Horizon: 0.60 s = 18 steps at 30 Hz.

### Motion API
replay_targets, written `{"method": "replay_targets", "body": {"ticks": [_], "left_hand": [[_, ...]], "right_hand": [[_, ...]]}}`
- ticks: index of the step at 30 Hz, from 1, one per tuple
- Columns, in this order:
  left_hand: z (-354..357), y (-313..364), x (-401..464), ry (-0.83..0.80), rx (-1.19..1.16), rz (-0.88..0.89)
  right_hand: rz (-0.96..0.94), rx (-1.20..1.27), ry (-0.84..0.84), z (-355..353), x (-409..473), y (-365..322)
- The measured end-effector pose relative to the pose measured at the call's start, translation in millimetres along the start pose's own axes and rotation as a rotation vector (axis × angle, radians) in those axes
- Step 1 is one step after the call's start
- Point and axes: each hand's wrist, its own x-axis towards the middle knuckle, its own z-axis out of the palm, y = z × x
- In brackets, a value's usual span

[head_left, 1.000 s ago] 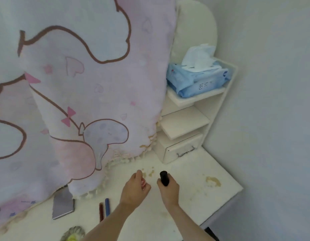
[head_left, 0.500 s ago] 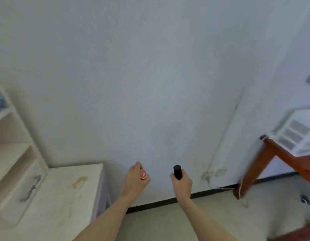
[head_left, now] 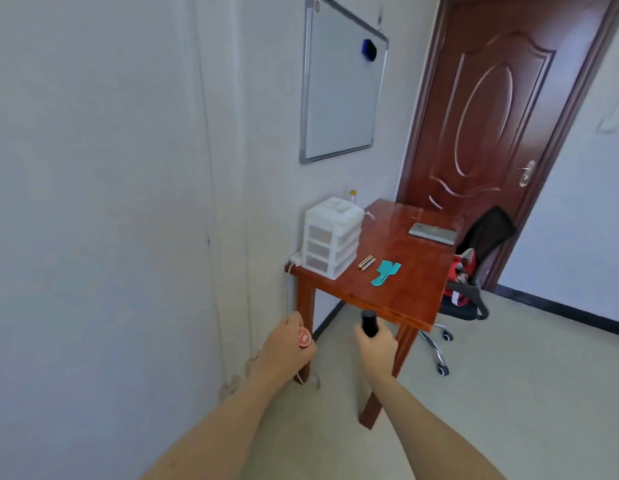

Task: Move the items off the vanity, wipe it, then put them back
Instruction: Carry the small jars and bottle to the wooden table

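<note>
Left hand (head_left: 287,344): fingers curled round small round pink disc (head_left: 304,337), white mark on its face; right hand (head_left: 376,344): fingers wrapped round upright black cylinder (head_left: 368,322), rounded top; both held before the red-brown surface (head_left: 405,271).

**Your arms and hands, as the head camera sees them**

Only your two arms show, both below and in front of the glossy red-brown wooden table (head_left: 398,271). Your left forearm (head_left: 211,427) is bare from the bottom edge of the view up to the wrist, left of the table's near leg. Your right forearm (head_left: 433,431) is bare in the same way, below the table's near corner. Each looks broad at the bottom edge and narrows towards the table, as the wide lens draws it. Your left hand (head_left: 287,348) and right hand (head_left: 375,351) are ungloved. A thin dark mark sits at your left wrist, too small to tell whether it is a band.
</note>
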Motion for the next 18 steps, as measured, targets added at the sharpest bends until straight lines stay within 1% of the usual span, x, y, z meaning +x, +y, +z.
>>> {"method": "replay_targets", "body": {"ticks": [5, 10, 12, 18], "left_hand": [[38, 19, 79, -0.102, 0.034, 0.102], [61, 12, 172, -0.162, 0.053, 0.257], [68, 10, 208, -0.196, 0.06, 0.309], [110, 16, 301, -0.317, 0.078, 0.375]], "right_hand": [[0.061, -0.007, 0.165, -1, 77, 13], [0.06, 0.007, 0.287, 25, 146, 18], [0.092, 0.014, 0.334, 37, 172, 19], [0.172, 0.039, 0.468, 51, 238, 20]]}}
